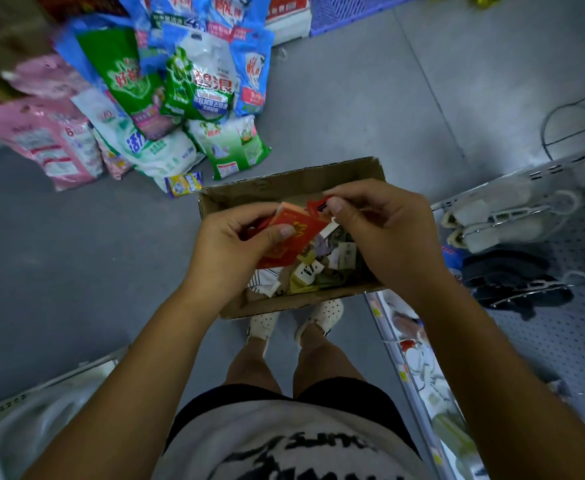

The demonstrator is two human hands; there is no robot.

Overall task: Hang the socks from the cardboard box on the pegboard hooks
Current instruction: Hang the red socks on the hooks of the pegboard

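Both hands are up over the box (284, 188), and between them is a red sock pack (296, 233): the left hand (235, 247) pinches its lower side, thumb on the red card, while the right hand (384, 230) nips the red hanger tab at the top between thumb and fingers. The pack's far side is behind the left fingers, so its full outline is hard to read, and the print on it is only a gold blur. Below, the box lies open on the grey floor (370, 109), just ahead of the person's white shoes (325, 315); more socks (322, 268) are heaped inside, a jumble of labels and fabric partly covered by both hands, and no count is possible. The box's near wall is half hidden by the wrists. To the right, the pegboard (561, 327) runs out of the frame's edge; hooks (512, 216) jut from it, bearing pale items above and dark items (505, 275) lower down, too blurred to name surely. A shelf edge (405, 358) sits tight beside the right forearm, so room there is narrow. Left and ahead, detergent bags (166, 98) crowd the floor close behind the box's far left corner. Bare floor opens beyond the box to the right and at the near left.
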